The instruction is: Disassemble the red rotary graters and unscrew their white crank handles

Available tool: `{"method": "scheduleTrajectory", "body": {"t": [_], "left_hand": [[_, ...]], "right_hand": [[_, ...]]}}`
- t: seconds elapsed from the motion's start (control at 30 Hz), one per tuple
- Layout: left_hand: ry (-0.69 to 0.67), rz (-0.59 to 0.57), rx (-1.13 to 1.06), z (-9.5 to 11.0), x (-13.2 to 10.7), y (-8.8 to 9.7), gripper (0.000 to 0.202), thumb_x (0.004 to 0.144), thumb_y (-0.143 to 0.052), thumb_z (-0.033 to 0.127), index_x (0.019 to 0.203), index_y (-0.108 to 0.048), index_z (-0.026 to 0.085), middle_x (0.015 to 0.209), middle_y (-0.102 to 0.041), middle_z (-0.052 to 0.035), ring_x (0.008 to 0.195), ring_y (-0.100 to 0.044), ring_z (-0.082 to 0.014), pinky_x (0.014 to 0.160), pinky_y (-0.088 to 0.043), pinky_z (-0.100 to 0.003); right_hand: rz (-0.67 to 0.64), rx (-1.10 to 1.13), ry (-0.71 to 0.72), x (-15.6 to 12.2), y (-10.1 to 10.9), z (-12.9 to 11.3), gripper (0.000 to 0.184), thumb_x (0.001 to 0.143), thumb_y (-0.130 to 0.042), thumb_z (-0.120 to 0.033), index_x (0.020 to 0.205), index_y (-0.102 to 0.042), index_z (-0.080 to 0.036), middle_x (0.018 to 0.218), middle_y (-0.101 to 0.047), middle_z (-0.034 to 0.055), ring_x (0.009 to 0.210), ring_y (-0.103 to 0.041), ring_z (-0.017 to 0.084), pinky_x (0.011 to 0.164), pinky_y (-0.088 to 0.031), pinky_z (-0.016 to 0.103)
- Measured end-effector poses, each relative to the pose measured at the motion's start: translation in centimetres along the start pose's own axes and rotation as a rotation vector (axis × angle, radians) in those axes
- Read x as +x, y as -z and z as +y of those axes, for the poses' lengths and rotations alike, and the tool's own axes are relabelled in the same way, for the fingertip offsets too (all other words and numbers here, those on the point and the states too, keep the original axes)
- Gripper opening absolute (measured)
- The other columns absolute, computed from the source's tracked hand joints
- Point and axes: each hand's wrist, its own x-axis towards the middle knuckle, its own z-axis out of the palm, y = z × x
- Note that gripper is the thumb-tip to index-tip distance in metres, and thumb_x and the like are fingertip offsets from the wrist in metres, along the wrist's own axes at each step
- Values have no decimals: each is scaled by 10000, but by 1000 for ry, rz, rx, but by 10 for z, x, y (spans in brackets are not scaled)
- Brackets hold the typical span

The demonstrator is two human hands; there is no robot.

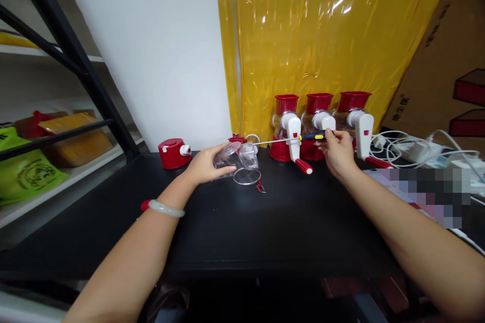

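Observation:
Near the middle of the black table, my left hand is closed around a clear plastic housing lying tilted on its side. My right hand grips a screwdriver by its black and yellow handle. The long thin shaft points left, and its tip reaches the clear housing; whether it sits in a screw is too small to tell. A clear ring shows under the housing, touching it or part of it. Just in front lies a small red part with a thin metal piece.
Three red and white rotary graters with cranks stand behind my right hand. A red round base is at the back left. White cables and power strips crowd the right. A black metal frame and shelves stand left.

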Motion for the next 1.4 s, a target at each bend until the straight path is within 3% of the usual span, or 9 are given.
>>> {"method": "scheduleTrajectory", "body": {"t": [0.3,0.63,0.73,1.0,1.4], "left_hand": [[-8,5,0,-1,0,0,844,690,-748,556,1414,-509,195,1372,-593,-126,1240,-574,-331,1075,-436,-469],[6,16,12,2,0,2,839,680,-747,567,1400,-527,198,1367,-600,-117,1233,-577,-339,1068,-443,-457],[16,26,5,2,0,2,831,673,-751,567,1390,-539,205,1352,-611,-118,1221,-587,-341,1060,-448,-469],[10,29,41,0,0,2,837,681,-750,554,1405,-522,200,1348,-612,-130,1208,-596,-341,1047,-454,-479],[0,22,54,6,-1,4,855,677,-759,542,1413,-513,182,1348,-612,-131,1201,-602,-337,1040,-462,-465]], "right_hand": [[-38,133,-58,-5,-3,-4,333,710,-777,-353,943,-565,-244,743,-646,-57,619,-631,79,556,-482,187],[-67,203,-125,-6,-1,-7,284,727,-761,-229,901,-537,-223,805,-643,-19,656,-643,90,591,-488,210],[-48,224,-110,-7,-3,-7,295,725,-773,-244,903,-538,-225,752,-632,-31,599,-623,84,596,-506,218],[-35,107,-58,-3,-2,-3,412,715,-767,-496,894,-505,-234,581,-595,-74,477,-599,86,460,-444,163],[10,72,-95,-4,-1,2,347,732,-755,-389,914,-500,-239,640,-608,-84,458,-592,77,442,-453,171]]}}
